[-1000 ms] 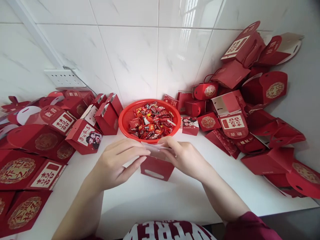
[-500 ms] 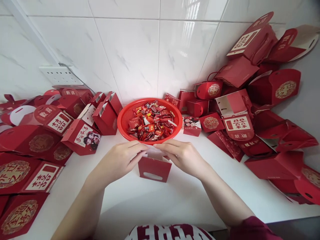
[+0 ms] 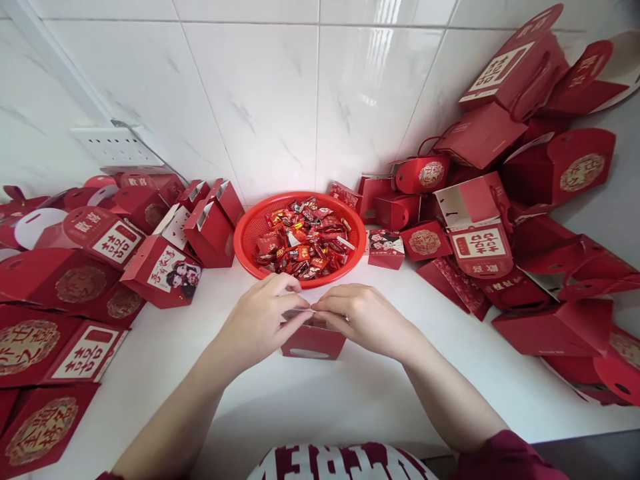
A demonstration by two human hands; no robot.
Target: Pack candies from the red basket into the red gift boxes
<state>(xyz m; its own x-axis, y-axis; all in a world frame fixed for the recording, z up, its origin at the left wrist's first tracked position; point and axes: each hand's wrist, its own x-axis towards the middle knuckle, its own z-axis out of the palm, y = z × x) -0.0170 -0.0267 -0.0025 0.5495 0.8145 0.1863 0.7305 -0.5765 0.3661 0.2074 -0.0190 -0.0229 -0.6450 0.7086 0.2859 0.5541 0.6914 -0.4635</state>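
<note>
A small red box [image 3: 314,341] with a pale oval on its near side stands upright on the white table, just below the candy basket. My left hand [image 3: 270,317] pinches the top edge of this box from the left, thumb and fingertips together. From the right, my right hand [image 3: 363,317] grips the same top edge, its fingertips nearly touching those of the left. Fingers partly hide the box's top. Directly beyond the hands sits a round red basket [image 3: 245,241] with wrapped candies [image 3: 305,240] in it.
Many red boxes crowd the left, among them one with a couple printed on it [image 3: 163,272]. More boxes [image 3: 480,250] are heaped at the right, and a small printed box [image 3: 385,249] stands beside the basket. Behind is a tiled wall with a socket strip [image 3: 116,147].
Both hands have moved slightly nearer to me and closer together over the box. The upper part of the box's near side is now folded or hidden under the fingers.
</note>
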